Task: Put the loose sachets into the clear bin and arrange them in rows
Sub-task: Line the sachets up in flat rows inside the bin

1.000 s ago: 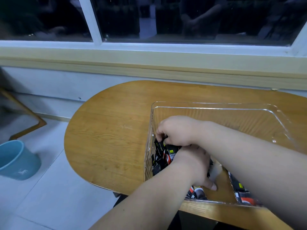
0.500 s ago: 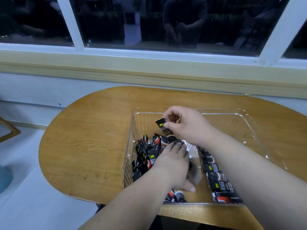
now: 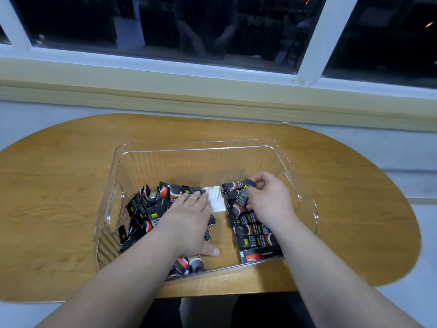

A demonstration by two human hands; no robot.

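2 hands are at work, both inside the clear bin (image 3: pixel 111 209), which stands on the wooden counter (image 3: pixel 59 185). Every sachet in view lies inside the bin.

Item 1, nearest: row of sachets (image 3: pixel 256 240). Black-and-red packets, flat and overlapping, each with its long axis left-right. The row runs along the bin's right side, from the near wall toward the far wall.

Item 2: left hand (image 3: pixel 189 223). Palm down, fingers straight and close together, resting flat on the loose pile of sachets (image 3: pixel 151 209). The thumb sticks out to the right onto bare bin floor. It grips nothing.

Item 3: the pile. It fills the left half of the bin, jumbled, with several packets on edge or leaning. A bare strip of floor parts it from the row.

Item 4: right hand (image 3: pixel 269 202). It is over the row's far part, thumb and fingertips pinching 1 sachet (image 3: pixel 249 183).

Item 5: the pinched sachet. It is at the row's far end, long axis roughly left-right like its neighbours. Whether it touches the last packet cannot be told. Judged step: laying it down as the row's next member, with the free slot just beyond, toward the far wall. Further packets must come from the pile, leftward across the strip. The left hand is nearer the pile and the right hand nearer the row.

Item 6, farthest: window ledge (image 3: pixel 212 91) and dark window (image 3: pixel 212 27).
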